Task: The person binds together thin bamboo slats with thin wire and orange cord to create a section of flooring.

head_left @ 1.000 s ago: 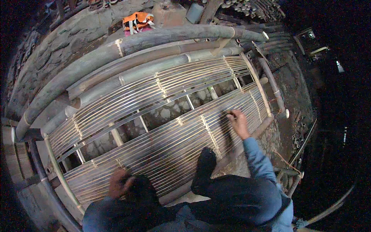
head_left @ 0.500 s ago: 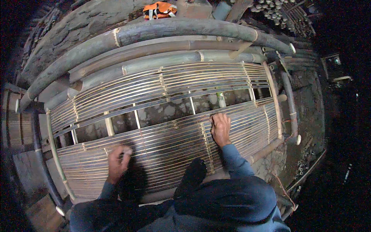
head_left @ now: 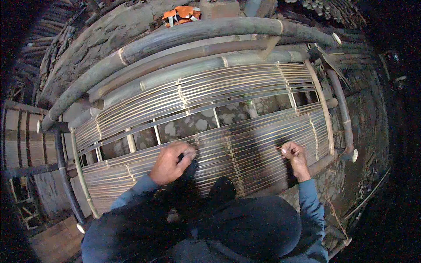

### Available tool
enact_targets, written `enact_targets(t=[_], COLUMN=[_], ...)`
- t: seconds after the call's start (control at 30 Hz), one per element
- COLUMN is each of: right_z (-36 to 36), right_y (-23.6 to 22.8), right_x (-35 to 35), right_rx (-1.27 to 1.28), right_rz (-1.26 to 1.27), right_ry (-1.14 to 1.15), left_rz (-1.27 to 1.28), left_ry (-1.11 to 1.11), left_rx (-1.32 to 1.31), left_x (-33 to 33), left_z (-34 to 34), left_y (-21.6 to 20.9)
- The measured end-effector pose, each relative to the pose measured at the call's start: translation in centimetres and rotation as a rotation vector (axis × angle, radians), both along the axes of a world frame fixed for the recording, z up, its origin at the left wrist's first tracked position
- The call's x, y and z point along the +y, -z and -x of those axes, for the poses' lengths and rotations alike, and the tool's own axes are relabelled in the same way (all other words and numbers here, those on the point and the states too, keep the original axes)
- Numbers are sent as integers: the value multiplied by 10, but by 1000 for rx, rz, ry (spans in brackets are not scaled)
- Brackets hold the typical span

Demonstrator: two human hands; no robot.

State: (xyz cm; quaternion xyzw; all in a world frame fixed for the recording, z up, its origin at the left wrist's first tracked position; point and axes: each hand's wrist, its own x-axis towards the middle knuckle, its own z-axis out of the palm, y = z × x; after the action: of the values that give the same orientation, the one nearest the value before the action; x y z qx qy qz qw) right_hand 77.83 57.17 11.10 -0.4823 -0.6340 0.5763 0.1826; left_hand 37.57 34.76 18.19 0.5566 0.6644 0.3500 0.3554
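Observation:
I sit over a bamboo bench whose seat is made of thin slats (head_left: 272, 151). In my right hand (head_left: 296, 158), thumb and fingertips pinch a thin reddish-brown cord (head_left: 263, 142). The cord runs leftward, looking taut, to the slats near the gap across the seat. My left hand (head_left: 172, 163) hovers above the slats left of the middle. Its thumb and forefinger are closed together; whatever may be between them is too small to make out. Crosspieces show inside the gap, among them a pale bamboo strip (head_left: 215, 117).
Thick bamboo poles form the backrest (head_left: 201, 31) and the right armrest (head_left: 342, 101). My dark foot (head_left: 222, 189) rests on the near slats. An orange cloth item (head_left: 181, 15) lies beyond the backrest. Stacked bamboo (head_left: 46, 33) stands at the far left.
My right hand has moved right and toward me from the gap's edge, drawing the cord out. My left hand has moved right and slightly away from me. The view has shifted a little.

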Motion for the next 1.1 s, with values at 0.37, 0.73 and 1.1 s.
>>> enact_targets(t=[0.37,0.73,1.1], right_z=[108,158,169], right_y=[-42,-34,61], right_x=[-58,-44,-10], right_rx=[743,750,199], right_rz=[314,405,-25], right_ry=[284,437,369], left_rz=[-84,-351,128], left_ry=[252,185,-77], left_rx=[-28,-89,-233], left_x=[115,137,177], left_z=[-92,-95,-18], left_y=[117,70,82])
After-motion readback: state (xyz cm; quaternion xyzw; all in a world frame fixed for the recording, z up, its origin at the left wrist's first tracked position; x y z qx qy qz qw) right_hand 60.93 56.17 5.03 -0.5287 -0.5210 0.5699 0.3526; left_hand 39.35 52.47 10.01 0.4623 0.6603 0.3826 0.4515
